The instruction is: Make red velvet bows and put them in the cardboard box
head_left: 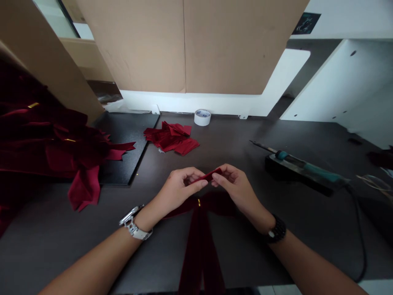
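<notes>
A narrow red fabric strip is held up between the person's two hands, above the dark tabletop and just beyond the knot of a red velvet bow. The strip's long axis runs mostly crosswise, slanting so that its right end sits higher in view and its left end dips in among the fingers of the left hand. That hand pinches the strip with thumb and fingertips together; the right hand clamps the other end between thumb and forefinger, the rest of its fingers curled behind. The bow lies with its loops spread left and right, while its two long tails run toward the person, parting slightly as they near the table edge; a gold tie marks its centre. Farther back, a loose pile of red fabric pieces lies left of a white tape roll, whose inner core carries print too small to read. To the right, a soldering iron rests on a black block, its tip pointing left and away from the person. A dark card at upper right bears a pale graphic, its details unclear.
</notes>
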{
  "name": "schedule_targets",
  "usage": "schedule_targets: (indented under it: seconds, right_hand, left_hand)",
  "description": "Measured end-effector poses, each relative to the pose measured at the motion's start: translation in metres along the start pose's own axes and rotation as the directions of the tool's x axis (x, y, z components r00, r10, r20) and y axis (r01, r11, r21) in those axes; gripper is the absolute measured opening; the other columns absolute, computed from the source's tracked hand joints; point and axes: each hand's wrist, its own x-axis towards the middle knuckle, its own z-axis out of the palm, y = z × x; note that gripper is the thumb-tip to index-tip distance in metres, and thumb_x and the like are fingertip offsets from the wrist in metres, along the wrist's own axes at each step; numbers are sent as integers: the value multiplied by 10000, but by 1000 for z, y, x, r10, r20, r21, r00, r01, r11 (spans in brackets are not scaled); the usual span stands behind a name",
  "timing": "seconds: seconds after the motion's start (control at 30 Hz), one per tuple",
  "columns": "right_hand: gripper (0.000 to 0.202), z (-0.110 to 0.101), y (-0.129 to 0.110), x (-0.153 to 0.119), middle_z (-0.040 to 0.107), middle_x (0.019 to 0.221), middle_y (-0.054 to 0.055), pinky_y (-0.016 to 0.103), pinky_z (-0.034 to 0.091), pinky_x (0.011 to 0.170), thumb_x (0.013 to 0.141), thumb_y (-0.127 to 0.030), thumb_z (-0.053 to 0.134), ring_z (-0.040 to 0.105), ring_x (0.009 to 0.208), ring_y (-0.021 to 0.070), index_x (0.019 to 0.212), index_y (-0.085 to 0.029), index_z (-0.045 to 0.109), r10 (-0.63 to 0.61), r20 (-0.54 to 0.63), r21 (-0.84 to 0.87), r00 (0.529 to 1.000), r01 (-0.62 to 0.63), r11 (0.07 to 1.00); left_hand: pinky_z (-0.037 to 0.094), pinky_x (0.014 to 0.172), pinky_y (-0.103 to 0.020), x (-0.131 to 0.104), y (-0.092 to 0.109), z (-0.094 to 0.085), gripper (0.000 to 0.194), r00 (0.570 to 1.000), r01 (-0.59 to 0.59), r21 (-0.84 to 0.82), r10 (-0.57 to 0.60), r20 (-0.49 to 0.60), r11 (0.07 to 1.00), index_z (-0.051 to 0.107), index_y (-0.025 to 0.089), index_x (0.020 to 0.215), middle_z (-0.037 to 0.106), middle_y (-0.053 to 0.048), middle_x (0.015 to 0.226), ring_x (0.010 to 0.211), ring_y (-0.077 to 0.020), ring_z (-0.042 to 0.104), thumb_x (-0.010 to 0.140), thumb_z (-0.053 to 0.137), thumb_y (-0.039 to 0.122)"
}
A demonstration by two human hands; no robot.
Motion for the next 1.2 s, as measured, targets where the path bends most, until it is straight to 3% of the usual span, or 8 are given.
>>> schedule_targets:
  seconds: [0.37,0.8,0.97,1.07,1.2]
  right_hand:
    - [265,-1,1,1,628,666,-2,232,519,600,776,-419,710,610,593,113,748,-180,600,-6,-19,-7,1000,6,1000]
    - [287,0,-1,1,619,620,1,249,490,578,737,-402,734,581,555,124,656,-192,555,25,-86,-5,996,-26,1000]
    - [310,9,0,-4,677,785,13,278,504,690,636,-302,796,627,708,151,875,-199,629,116,98,83,988,-124,989]
    - [190,12,3,-5,633,673,3,253,465,623,707,-334,743,576,624,131,739,-181,635,105,99,44,990,-110,993]
    - [265,12,6,-3,554,563,-19,233,406,546,729,-382,728,491,529,108,626,-181,590,76,-3,26,997,-75,997]
  left_hand:
    - [489,608,-227,0,-2,0,200,995,81,-25,-79,60,996,684,127,857,663,-23,702,606,-107,593,814,609,307]
    - [444,527,-212,1,-1,1,185,990,102,47,-106,93,994,586,151,734,608,4,631,547,-99,539,827,575,311]
    - [415,522,-207,-1,2,4,187,995,66,10,-66,74,998,576,151,717,570,14,616,544,-93,507,824,556,304]
    - [398,525,-212,-1,2,4,206,997,45,51,-48,58,998,584,150,713,573,7,618,554,-100,501,824,556,321]
    - [391,543,-227,-1,0,5,229,996,38,115,-47,71,993,587,150,715,593,-4,636,564,-108,494,840,539,336]
